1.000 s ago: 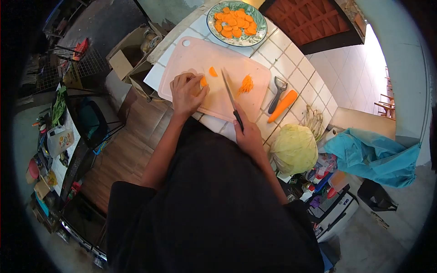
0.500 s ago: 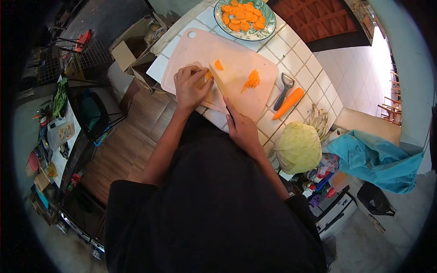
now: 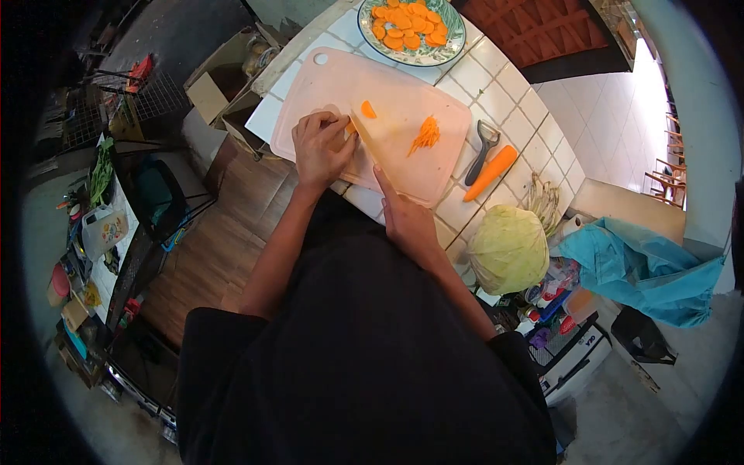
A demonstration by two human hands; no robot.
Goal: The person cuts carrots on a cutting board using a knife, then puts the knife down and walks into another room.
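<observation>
On a pink cutting board [image 3: 310,97], my left hand [image 3: 319,151] is closed with its fingertips pressing down a carrot piece [image 3: 351,127], mostly hidden under the fingers. My right hand [image 3: 409,221] grips a knife [image 3: 368,146], whose blade lies close beside the left fingertips. Just beyond the blade rests a cut carrot slice [image 3: 368,109]. A small heap of carrot shreds [image 3: 425,136] lies on the right half of the board.
A patterned plate [image 3: 451,17] of carrot rounds stands behind the board. To the right lie a peeler [image 3: 482,153], a peeled carrot [image 3: 491,173] and a cabbage [image 3: 509,249]. A blue bag [image 3: 643,263] hangs past the cabbage; a cardboard box [image 3: 211,97] is at left.
The view has shifted slightly. My right index finger now reaches further along the knife, while my left hand stays on the carrot piece.
</observation>
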